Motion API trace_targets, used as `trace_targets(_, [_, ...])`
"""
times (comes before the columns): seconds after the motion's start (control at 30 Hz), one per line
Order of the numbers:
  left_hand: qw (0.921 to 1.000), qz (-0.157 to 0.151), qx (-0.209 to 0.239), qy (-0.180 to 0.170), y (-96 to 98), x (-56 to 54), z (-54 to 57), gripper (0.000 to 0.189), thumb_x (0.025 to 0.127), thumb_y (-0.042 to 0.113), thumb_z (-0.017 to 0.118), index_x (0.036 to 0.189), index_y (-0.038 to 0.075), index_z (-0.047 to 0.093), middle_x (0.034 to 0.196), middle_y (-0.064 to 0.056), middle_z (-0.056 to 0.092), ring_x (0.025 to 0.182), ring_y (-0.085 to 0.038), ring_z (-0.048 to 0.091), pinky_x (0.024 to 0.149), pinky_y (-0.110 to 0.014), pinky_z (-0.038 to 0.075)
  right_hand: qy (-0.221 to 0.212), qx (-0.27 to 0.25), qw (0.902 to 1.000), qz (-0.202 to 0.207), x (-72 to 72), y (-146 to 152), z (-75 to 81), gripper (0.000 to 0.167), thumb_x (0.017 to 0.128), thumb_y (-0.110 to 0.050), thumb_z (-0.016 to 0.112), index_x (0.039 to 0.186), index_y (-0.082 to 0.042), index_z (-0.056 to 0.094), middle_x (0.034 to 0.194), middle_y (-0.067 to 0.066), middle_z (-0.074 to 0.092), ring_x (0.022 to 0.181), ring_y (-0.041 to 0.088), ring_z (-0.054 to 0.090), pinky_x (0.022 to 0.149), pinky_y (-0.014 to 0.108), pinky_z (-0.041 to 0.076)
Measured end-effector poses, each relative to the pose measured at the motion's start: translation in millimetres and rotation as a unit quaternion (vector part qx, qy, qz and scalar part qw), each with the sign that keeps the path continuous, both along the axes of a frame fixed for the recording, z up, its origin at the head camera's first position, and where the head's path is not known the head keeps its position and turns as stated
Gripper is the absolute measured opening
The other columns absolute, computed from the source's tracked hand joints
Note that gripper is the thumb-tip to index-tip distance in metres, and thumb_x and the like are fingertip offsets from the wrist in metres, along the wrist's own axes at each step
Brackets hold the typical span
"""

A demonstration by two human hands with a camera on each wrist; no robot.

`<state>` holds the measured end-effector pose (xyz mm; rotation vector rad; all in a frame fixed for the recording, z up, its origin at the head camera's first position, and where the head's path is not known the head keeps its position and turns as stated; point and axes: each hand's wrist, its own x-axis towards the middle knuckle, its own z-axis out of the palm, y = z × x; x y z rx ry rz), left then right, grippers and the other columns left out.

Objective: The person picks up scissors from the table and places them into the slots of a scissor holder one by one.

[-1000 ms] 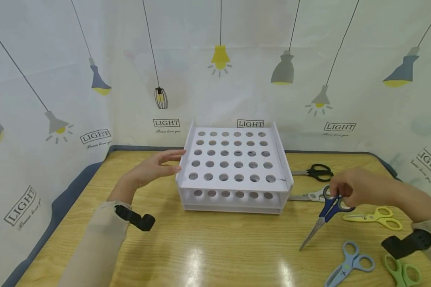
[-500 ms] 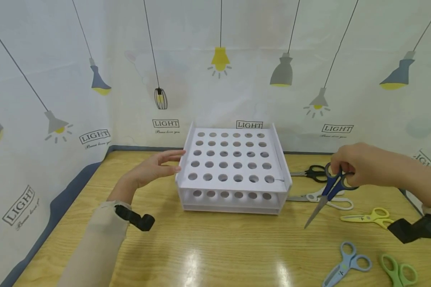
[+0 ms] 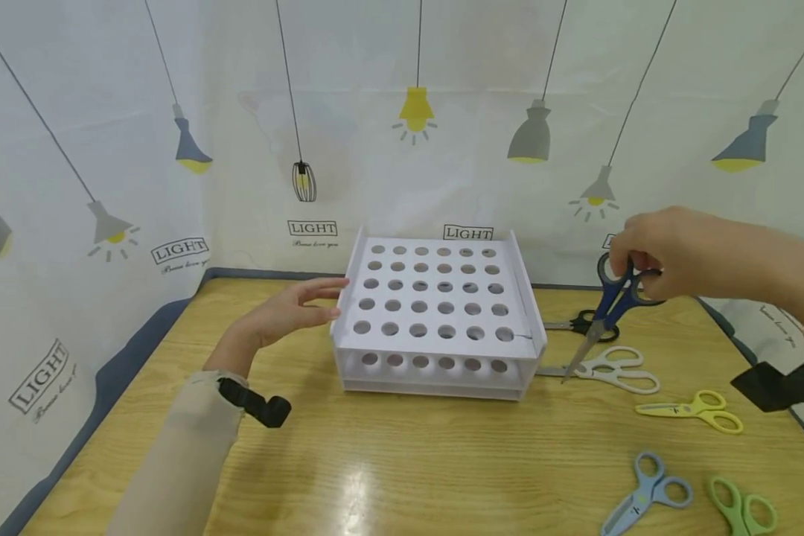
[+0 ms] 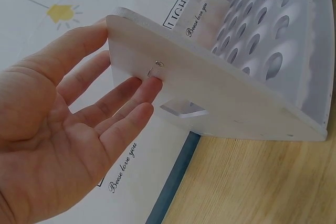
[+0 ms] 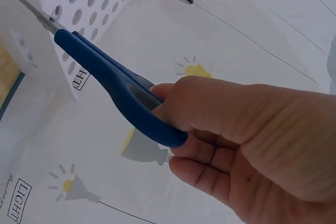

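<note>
A white rack [image 3: 435, 342] with rows of round holes stands at the back middle of the table. My left hand [image 3: 291, 309] touches its left side panel with fingertips; in the left wrist view the fingers [image 4: 128, 95] are extended and relaxed against the panel's outer face. Right of the rack, my right hand [image 3: 673, 249] pinches blue-handled scissors [image 3: 616, 298] by the finger loops, blades down and closed. They hang in the air above the white scissors [image 3: 619, 368]. The right wrist view shows thumb and fingers on the blue scissors' [image 5: 113, 80] handle.
Black scissors [image 3: 589, 325] lie beside the rack's right side. Further forward on the right lie yellow scissors [image 3: 693, 409], light blue scissors [image 3: 646, 491] and green scissors [image 3: 742, 506]. A printed curtain [image 3: 348, 134] rises behind the wooden table [image 3: 295, 454].
My right hand has lifted the blue scissors upward, away from the table, uncovering the white scissors' loops. My left hand stays at the rack's side.
</note>
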<state>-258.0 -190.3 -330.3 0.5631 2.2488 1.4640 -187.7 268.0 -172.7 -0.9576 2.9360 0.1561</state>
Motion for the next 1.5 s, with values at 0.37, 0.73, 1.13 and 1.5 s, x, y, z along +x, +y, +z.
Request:
trace_targets(0.37, [0.9999, 0.011, -0.002, -0.007, -3.7, 2.9, -2.4, 0.060, 0.087, 0.029, 0.063, 0.141, 0.022, 0.037, 0.141, -0.010, 0.036, 0.128, -0.033, 0.032, 0.099, -0.051, 0.031, 0.008, -0.033, 0.9992, 0.019, -17.6, -25, 15.0, 0.027, 0.068, 0.002, 0.070, 0.085, -0.017, 0.063, 0.075, -0.004, 0.048, 0.070, 0.012, 0.043, 0.060, 0.029, 0.041])
trace_targets(0.73, [1.0000, 0.006, -0.003, 0.002, -2.6, 0.6, -4.1, 0.059, 0.088, 0.028, 0.062, 0.141, 0.020, 0.037, 0.140, -0.011, 0.038, 0.127, -0.031, 0.034, 0.098, -0.050, 0.034, 0.044, -0.032, 0.9970, 0.054, -33.0, -41, 14.3, 0.025, 0.067, 0.005, 0.069, 0.083, -0.013, 0.062, 0.075, -0.002, 0.047, 0.070, 0.015, 0.042, 0.063, 0.034, 0.038])
trace_targets(1.13, [0.9999, 0.000, -0.002, 0.013, -2.7, -1.5, -2.3, 0.057, 0.089, 0.027, 0.061, 0.141, 0.020, 0.038, 0.139, -0.010, 0.040, 0.127, -0.031, 0.035, 0.098, -0.049, 0.034, 0.052, -0.049, 0.9941, 0.081, -40.1, -61, 5.0, 0.024, 0.070, 0.008, 0.066, 0.085, -0.011, 0.062, 0.075, -0.001, 0.045, 0.069, 0.015, 0.043, 0.060, 0.031, 0.040])
trace_targets(1.5, [0.9999, -0.002, -0.003, 0.015, -0.8, -1.9, -1.0, 0.059, 0.088, 0.027, 0.062, 0.141, 0.020, 0.038, 0.138, -0.011, 0.040, 0.128, -0.032, 0.033, 0.098, -0.048, 0.034, 0.058, -0.050, 0.9903, 0.116, -43.5, -65, -12.7, 0.024, 0.069, 0.009, 0.061, 0.082, -0.011, 0.061, 0.075, -0.002, 0.047, 0.067, 0.014, 0.043, 0.058, 0.030, 0.040])
